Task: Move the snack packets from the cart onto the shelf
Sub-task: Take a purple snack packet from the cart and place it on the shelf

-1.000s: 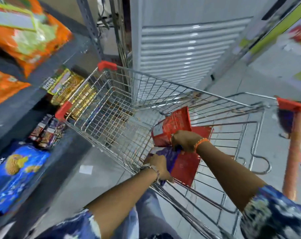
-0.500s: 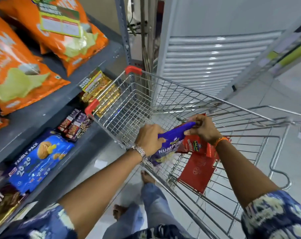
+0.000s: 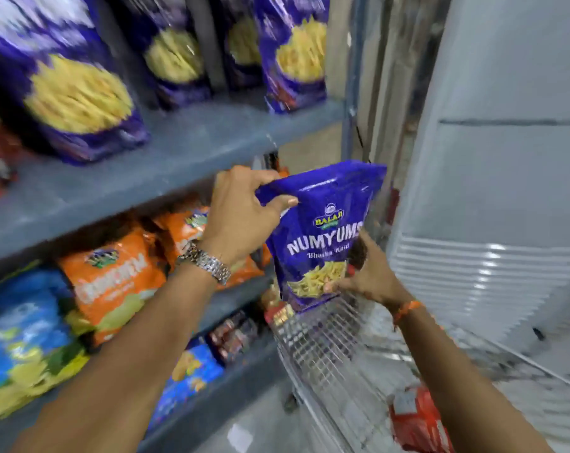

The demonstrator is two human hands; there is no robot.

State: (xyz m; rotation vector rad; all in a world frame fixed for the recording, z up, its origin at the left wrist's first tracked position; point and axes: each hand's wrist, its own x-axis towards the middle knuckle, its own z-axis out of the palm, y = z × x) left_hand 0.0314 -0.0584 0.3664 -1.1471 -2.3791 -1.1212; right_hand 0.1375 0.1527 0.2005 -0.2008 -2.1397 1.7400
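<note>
A purple Numyums snack packet (image 3: 322,223) hangs upright in the air above the wire cart (image 3: 329,354), just right of the grey shelf (image 3: 185,148). My left hand (image 3: 241,210) pinches its top left corner. My right hand (image 3: 365,276) grips its lower right edge from behind. Several matching purple packets (image 3: 293,50) stand on that shelf, above and to the left. A red packet (image 3: 417,420) lies inside the cart at the lower right.
Orange packets (image 3: 113,279) and blue packets (image 3: 22,338) fill the shelf below; small boxes and a blue biscuit pack (image 3: 192,371) sit lower still. A white louvred appliance (image 3: 492,191) stands to the right behind the cart. Grey floor shows at the bottom.
Both hands have lifted the purple packet out of the cart up to shelf height and turned it upright. The view has swung up toward the upper shelves.
</note>
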